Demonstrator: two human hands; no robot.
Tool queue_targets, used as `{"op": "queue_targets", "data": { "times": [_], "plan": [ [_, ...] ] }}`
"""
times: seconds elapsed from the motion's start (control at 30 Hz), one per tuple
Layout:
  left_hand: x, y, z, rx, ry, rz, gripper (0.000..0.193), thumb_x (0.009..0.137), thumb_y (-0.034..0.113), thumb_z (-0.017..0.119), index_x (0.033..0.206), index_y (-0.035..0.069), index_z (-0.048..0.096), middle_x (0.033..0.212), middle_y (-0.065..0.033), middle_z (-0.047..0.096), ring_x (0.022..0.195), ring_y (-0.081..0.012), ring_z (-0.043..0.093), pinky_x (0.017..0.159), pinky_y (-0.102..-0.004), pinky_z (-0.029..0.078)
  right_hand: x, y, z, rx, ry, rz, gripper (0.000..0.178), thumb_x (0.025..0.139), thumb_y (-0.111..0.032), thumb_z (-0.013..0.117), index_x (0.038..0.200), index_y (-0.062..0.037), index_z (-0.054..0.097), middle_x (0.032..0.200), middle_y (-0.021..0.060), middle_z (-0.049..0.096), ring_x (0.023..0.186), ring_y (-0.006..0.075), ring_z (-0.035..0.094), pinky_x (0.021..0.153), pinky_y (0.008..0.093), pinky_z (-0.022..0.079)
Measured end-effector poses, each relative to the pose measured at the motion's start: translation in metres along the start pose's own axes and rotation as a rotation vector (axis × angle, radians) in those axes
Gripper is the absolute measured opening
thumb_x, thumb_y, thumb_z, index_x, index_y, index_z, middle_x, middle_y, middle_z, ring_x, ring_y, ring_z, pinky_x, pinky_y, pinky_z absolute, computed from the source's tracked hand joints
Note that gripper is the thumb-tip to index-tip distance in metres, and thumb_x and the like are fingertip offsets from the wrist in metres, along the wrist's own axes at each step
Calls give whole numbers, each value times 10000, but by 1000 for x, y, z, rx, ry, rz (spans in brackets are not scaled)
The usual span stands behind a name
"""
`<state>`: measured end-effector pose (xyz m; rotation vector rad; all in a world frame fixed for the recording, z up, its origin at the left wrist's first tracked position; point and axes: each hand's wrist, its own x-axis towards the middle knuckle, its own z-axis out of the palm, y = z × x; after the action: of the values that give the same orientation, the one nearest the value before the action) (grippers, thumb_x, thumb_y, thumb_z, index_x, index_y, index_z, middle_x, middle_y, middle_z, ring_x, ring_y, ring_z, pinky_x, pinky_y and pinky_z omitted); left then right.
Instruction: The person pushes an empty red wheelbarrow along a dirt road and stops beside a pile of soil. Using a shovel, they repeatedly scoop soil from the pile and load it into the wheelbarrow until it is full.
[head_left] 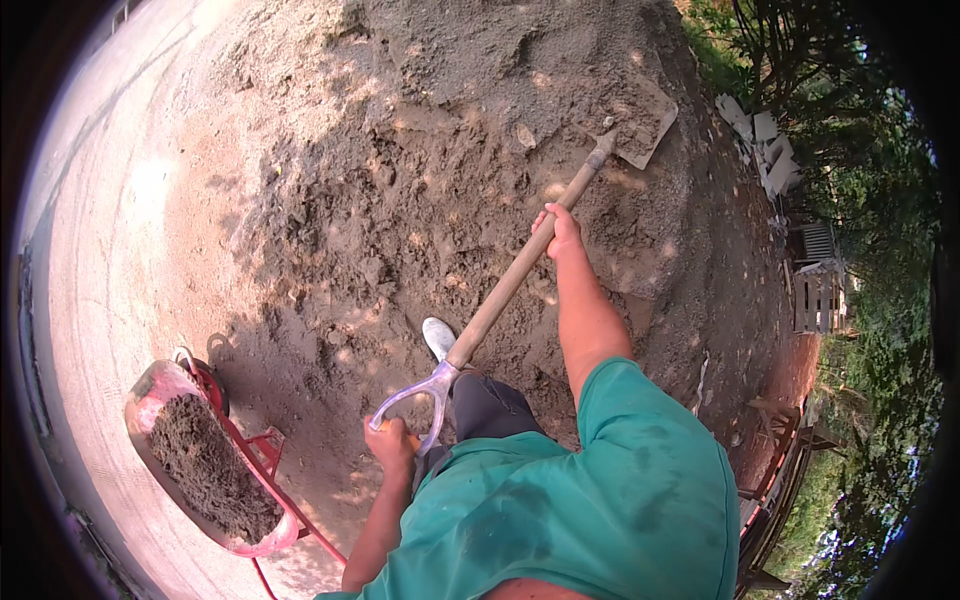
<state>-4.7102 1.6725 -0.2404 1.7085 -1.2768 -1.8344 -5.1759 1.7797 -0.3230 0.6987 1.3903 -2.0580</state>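
Note:
Both my hands grip a long-handled shovel [520, 265] that slants from my waist up to the far right. My left hand [393, 443] is closed on the D-shaped grip at the shaft's near end. Farther up, my right hand [562, 230] wraps the wooden shaft below the metal socket. The shovel's flat blade [650, 125] rests against the grey, sandy heap [520, 60], with some loose material on it. Clumped, damp-looking soil [390, 200] spreads in front of me.
A red wheelbarrow [272, 545] filled with dark soil [205, 465] stands at my lower left. Pale paved ground [110, 200] runs along the left. On the right are broken white slabs [770, 150], a slatted crate [818, 300], wooden framing [785, 450] and trees [890, 250].

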Motion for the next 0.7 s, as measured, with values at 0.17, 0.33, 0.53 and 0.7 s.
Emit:
{"op": "queue_targets", "data": {
  "times": [0.17, 0.33, 0.53, 0.7],
  "plan": [
    [18, -29, -35, 1, 43, 22, 170, 702, 54, 509, 847, 14, 428, 591, -77, 479, 413, -178, 508, 384, -315, 450, -5, 40, 7, -12, -21, 17, 143, 756, -138, 605, 781, -75, 479, 635, 59, 494, 530, 214, 504, 528, 373, 464],
    [15, -96, -120, 9, 205, 50, 151, 663, 50, 517, 795, 17, 454, 617, -70, 486, 423, -165, 486, 393, -311, 424, -61, 120, 10, -46, 32, 158, 123, 733, -137, 587, 719, -86, 476, 622, 46, 482, 525, 200, 494, 529, 361, 465],
    [-75, -184, -264, 94, 426, -111, 188, 661, 70, 556, 822, -1, 492, 609, -72, 494, 465, -152, 490, 391, -309, 414, -169, 264, -14, -238, 124, 415, 111, 718, -108, 583, 717, -77, 477, 631, 42, 464, 541, 192, 491, 547, 368, 472],
    [-194, -245, -315, 34, 616, -542, 256, 687, 101, 587, 884, -43, 510, 662, -113, 535, 540, -183, 548, 479, -343, 458, -255, 358, -22, -674, 37, 489, 103, 720, -86, 567, 734, -53, 471, 652, 82, 491, 557, 220, 523, 538, 390, 484]
  ]
}}
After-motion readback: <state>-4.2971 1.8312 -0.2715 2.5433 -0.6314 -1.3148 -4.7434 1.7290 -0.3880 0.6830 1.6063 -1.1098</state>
